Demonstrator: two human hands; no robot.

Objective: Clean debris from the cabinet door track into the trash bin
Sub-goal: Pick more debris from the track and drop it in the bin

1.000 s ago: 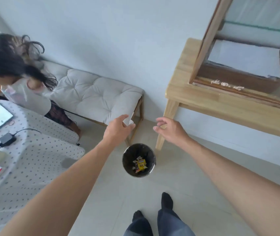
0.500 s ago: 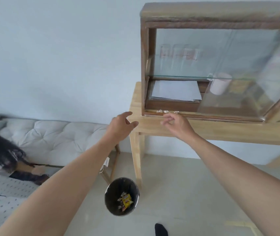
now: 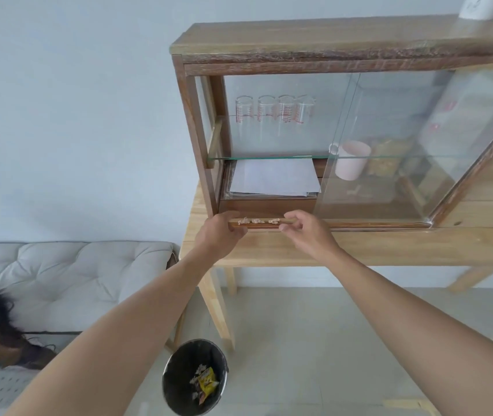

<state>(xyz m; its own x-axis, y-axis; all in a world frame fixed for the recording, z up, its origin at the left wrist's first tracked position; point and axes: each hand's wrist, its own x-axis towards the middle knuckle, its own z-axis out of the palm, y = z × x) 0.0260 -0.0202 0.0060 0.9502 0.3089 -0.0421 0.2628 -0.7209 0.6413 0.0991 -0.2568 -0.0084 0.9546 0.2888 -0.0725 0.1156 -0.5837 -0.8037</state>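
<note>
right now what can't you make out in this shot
Head view only:
- Left hand: fingertips hidden behind its own knuckles, so its grip on the track is unclear.
- Cup on the cabinet: cut off by the top edge.
- Bin: contents too small to identify.
- Jars: markings blurred through the glass.

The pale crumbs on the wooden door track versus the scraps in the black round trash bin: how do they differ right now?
The pale crumbs lie in a short row of small clumps on the wooden door track, between the left hand and right hand; the scraps sit heaped at the bottom of the black round trash bin on the floor. The crumbs are uniformly pale; the scraps include a yellow wrapper. Both are small litter.
</note>
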